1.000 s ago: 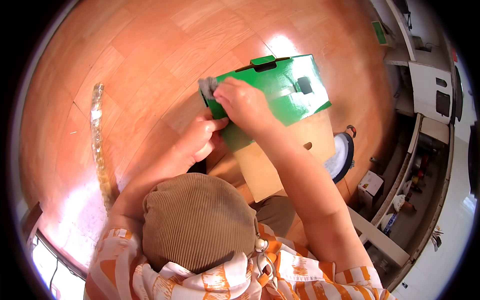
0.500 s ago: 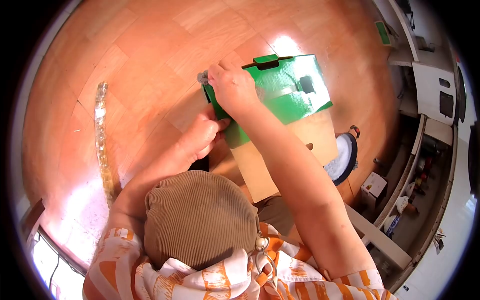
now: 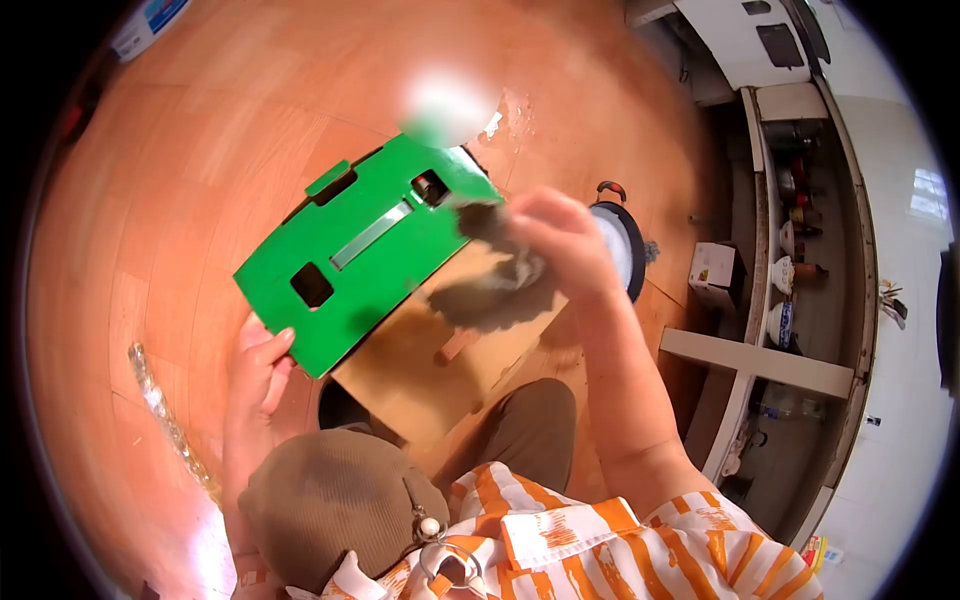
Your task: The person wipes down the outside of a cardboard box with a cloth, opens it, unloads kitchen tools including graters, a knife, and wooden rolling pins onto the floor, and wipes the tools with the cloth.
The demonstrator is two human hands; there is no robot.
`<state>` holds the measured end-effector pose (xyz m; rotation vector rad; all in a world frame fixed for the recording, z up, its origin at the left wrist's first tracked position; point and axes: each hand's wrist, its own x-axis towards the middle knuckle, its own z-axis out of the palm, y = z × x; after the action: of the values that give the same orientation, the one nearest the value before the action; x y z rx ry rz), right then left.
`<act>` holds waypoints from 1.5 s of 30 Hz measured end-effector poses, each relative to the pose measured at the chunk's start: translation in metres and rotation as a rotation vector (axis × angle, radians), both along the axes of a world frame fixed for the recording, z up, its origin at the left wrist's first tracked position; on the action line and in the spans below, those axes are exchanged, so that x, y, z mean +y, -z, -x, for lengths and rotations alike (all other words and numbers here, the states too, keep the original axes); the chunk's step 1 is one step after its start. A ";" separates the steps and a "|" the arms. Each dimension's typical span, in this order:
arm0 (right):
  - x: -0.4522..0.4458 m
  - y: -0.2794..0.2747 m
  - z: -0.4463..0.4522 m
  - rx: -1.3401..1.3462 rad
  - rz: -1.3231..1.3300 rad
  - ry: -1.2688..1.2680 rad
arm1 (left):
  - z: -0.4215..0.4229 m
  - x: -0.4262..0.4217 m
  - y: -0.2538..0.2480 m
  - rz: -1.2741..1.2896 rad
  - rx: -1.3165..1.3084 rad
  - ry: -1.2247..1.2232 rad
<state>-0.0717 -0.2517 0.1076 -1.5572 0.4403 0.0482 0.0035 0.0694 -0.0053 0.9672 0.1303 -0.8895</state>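
The left hand [image 3: 262, 372] pinches the near-left corner of the green box [image 3: 375, 250] — the right hand [image 3: 562, 235] grips a blurred gray cloth [image 3: 490, 290], probably bunched, over the cardboard flap [image 3: 400, 380].

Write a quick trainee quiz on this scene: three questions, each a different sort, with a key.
1. True or false: the left hand holds the green box near a corner.
2. Multiple choice: what is in the right hand?
(a) a knife
(b) a dark cloth
(c) a spoon
3. Fill in the blank: the person's striped shirt is white and ____.
Key: 1 true; 2 b; 3 orange.
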 end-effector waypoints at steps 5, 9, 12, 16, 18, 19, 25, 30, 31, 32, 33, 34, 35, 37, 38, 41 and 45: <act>-0.089 0.066 0.074 0.121 0.071 0.560 | -0.017 0.030 -0.014 -0.134 0.027 0.107; -0.073 0.143 0.114 0.385 0.480 0.356 | -0.016 0.037 0.000 -0.144 0.052 0.108; -0.060 0.180 0.122 0.358 0.507 0.396 | -0.017 0.020 -0.011 -0.180 0.044 0.070; -0.096 0.185 0.101 0.079 0.175 0.624 | -0.016 0.009 -0.031 -0.117 0.130 0.051; -0.093 0.123 0.056 -0.085 0.186 0.600 | -0.005 0.004 -0.010 -0.014 0.102 -0.156; -0.080 0.087 0.031 -0.118 0.182 0.506 | -0.003 0.003 -0.010 -0.027 0.101 -0.192; 0.071 0.041 -0.063 -0.237 0.361 -0.280 | -0.003 -0.002 -0.010 0.085 0.110 -0.241; 0.174 0.104 -0.083 -0.674 0.882 -0.590 | 0.001 -0.002 -0.007 0.033 0.152 -0.295; 0.179 0.105 -0.086 -0.675 0.891 -0.588 | 0.001 -0.002 -0.009 -0.041 0.161 -0.320; 0.176 0.106 -0.090 -0.639 0.867 -0.604 | 0.004 -0.004 -0.006 0.011 0.150 -0.335; 0.171 0.106 -0.095 -0.599 0.843 -0.618 | 0.004 -0.006 -0.004 0.041 0.085 -0.333; 0.169 0.105 -0.103 -0.567 0.891 -0.603 | 0.003 -0.005 -0.004 0.094 0.110 -0.284; 0.164 0.104 -0.111 -0.534 0.944 -0.585 | 0.000 -0.005 -0.002 0.152 0.127 -0.235; 0.158 0.110 -0.134 -0.403 0.994 -0.407 | 0.001 -0.009 -0.006 0.171 0.144 -0.251; 0.158 0.113 -0.134 -0.402 0.996 -0.417 | 0.001 -0.010 -0.008 0.179 0.164 -0.261; 0.176 0.105 -0.105 -0.561 0.824 -0.574 | 0.008 -0.010 0.000 0.096 0.169 -0.321; 0.183 0.099 -0.089 -0.431 0.791 -0.642 | 0.012 -0.011 -0.001 0.030 0.169 -0.294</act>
<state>0.0172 -0.0685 0.0081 -2.3623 -0.4591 0.0311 -0.0087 0.0588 -0.0042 0.8186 0.3919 -0.6976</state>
